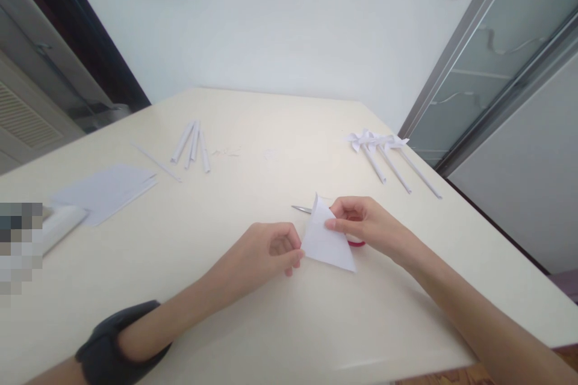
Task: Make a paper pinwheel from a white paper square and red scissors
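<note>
A folded sheet of white paper (327, 240), roughly triangular, is held between both hands above the table. My left hand (275, 246) pinches its left corner between thumb and finger. My right hand (361, 219) grips the paper's right edge, thumb on the front and fingers behind. Behind the paper lies a pair of scissors (301, 209), its pointed blade showing to the left and part of a red handle below my right hand; the rest is hidden.
White paper pinwheels (379, 143) on rolled sticks lie at the right. Several rolled paper tubes (194, 144) and small paper scraps (228, 151) rest at the back left. A stack of paper (108, 189) and a thin paper strip (158, 162) lie left on the white table (253, 325).
</note>
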`<state>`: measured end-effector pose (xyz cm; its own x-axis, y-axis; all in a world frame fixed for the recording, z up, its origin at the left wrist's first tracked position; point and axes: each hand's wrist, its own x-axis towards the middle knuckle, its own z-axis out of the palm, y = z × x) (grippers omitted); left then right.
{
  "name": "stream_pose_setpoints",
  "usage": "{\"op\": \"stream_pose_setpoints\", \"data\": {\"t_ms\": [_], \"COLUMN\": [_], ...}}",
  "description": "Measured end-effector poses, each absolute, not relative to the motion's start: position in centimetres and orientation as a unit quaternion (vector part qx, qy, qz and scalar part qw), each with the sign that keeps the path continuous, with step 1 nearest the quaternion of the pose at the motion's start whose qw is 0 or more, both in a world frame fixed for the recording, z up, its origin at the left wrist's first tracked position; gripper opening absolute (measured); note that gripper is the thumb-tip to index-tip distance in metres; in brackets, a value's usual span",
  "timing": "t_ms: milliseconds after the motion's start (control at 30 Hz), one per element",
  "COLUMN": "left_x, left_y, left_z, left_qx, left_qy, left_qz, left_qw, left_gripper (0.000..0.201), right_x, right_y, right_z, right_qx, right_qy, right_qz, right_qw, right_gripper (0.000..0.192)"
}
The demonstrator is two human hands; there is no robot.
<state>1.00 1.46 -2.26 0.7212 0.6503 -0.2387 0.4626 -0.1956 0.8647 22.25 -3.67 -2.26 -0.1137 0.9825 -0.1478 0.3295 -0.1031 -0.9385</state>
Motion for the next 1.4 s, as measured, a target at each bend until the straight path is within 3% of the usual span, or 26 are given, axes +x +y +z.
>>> {"op": "stream_pose_setpoints", "data": {"t_ms": [1000, 1400], "left_x": [0.7, 0.3], "left_y": [1.5, 2.7], "left_z": [-2.6, -1.1], "left_qx": [0.766, 0.739], "left_qy": [0.351, 0.365], "left_qz": [0.092, 0.113], "left_qw": [0.531, 0.554], "left_gripper": [0.013, 0.016], "right_x": [21.8, 21.7], "right_y": [-3.8, -3.8], "right_z": [-2.2, -1.1], "right_qx": [-0.564, -0.584], "right_qy": [-0.558, -0.533], "right_qz": [0.461, 0.473], "right_qw": [0.398, 0.390], "right_gripper": [0.026, 0.015]}}
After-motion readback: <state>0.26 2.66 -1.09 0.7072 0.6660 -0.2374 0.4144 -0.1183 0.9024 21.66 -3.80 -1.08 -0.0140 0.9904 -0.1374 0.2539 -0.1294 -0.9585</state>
